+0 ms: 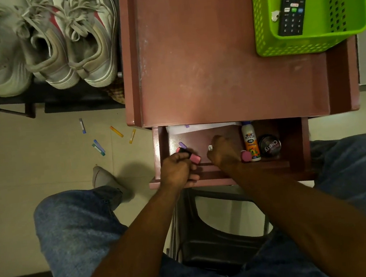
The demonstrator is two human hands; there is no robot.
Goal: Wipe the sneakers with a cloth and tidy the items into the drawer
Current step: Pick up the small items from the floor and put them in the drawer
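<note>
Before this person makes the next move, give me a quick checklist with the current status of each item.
1. Drawer pulled open enough to take items: ok.
2. Left hand grips the pink highlighter over the drawer: ok.
3. Right hand contents: it curls round a small white-tipped item; what that is, cannot tell.
4. Loose highlighters on the floor collected: not ok, several still lie there.
5. Glue bottle and polish tin stowed in the drawer: ok.
6. Sneakers wiped: cannot tell; no cloth is visible.
</note>
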